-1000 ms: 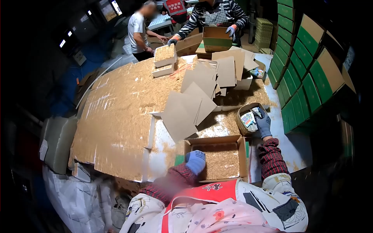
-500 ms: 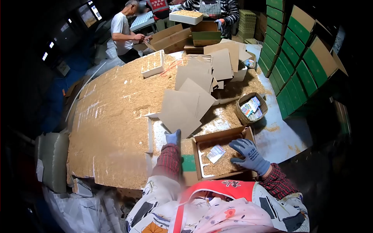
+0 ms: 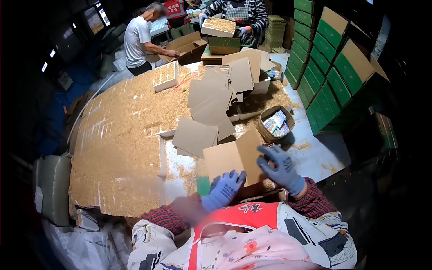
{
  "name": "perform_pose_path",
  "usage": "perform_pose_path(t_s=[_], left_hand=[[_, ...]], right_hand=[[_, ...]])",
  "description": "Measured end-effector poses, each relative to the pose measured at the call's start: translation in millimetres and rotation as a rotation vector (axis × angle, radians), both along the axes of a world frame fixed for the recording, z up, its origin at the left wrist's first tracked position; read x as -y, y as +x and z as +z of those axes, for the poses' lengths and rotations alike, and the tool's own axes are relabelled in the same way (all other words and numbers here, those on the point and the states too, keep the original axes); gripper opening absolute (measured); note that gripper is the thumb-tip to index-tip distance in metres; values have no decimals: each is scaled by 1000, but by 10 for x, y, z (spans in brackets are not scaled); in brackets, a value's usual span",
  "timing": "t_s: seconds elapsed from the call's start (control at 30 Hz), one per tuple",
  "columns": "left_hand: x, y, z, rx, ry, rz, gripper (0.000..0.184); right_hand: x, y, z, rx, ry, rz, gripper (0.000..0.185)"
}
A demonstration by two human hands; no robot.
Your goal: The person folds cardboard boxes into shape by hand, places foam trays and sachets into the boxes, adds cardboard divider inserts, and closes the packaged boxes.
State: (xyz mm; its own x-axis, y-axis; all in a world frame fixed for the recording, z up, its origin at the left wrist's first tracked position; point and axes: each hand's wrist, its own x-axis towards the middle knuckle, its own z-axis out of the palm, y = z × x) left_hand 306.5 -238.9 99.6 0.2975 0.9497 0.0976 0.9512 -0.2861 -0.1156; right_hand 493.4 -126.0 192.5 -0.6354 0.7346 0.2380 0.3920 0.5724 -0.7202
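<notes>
A brown cardboard sheet (image 3: 222,161), bent along a crease, stands tilted over the carton in front of me. At its lower edge, my left hand (image 3: 225,188), in a blue-grey work glove, has its fingers closed on the cardboard. My right hand (image 3: 282,170), gloved alike, is just right of the sheet, fingers apart and holding nothing. Below the hands, the carton shows only a green side flap (image 3: 203,185) and part of its near edge; its filling is mostly hidden.
Loose cardboard sheets (image 3: 195,137) lie ahead, beside a basket (image 3: 290,123) of printed packets. Wood shavings (image 3: 121,144) cover the left side, with a white foam tray (image 3: 165,77) on top. Green cartons (image 3: 333,83) are stacked at right. Several people work at the far side.
My left hand has come back from the sheet pile with cardboard, now over the carton. My right hand has lifted off the filling. Across the table, a co-worker's white tray has moved lower.
</notes>
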Motion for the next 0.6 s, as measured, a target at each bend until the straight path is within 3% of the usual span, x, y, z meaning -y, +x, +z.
perform_pose_path(t_s=[0.1,0.13,0.2,0.23,0.3,0.37,0.43,0.47,0.5,0.53,0.57,0.6], left_hand=[[-210,159,-214,69,-132,49,38],[-230,194,-358,65,-130,46,38],[-197,278,-610,158,-398,-124,33],[-184,326,-425,132,-555,-71,32],[-225,162,-270,276,-657,-86,37],[-291,-30,-109,572,-907,21,55],[-231,-118,-125,706,-647,32,62],[-183,-92,-199,696,-645,31,62],[-113,-12,-330,412,-433,129,63],[-97,64,-434,133,-218,225,63],[-151,109,-490,139,-218,231,63],[-211,106,-529,237,-266,204,64]], right_hand=[[-124,25,-681,473,412,45,33],[-132,33,-826,469,413,40,33],[-122,64,-1079,926,455,269,37],[-92,63,-1265,1053,417,366,40],[-82,110,-1425,1037,361,385,41],[-111,86,-1105,1019,256,385,41],[-144,94,-869,993,163,383,41],[-153,113,-813,517,173,278,40],[-165,151,-793,48,174,171,41],[-263,205,-787,-88,303,53,44],[-378,248,-827,-84,302,61,44],[-488,257,-931,-329,97,-134,46]])
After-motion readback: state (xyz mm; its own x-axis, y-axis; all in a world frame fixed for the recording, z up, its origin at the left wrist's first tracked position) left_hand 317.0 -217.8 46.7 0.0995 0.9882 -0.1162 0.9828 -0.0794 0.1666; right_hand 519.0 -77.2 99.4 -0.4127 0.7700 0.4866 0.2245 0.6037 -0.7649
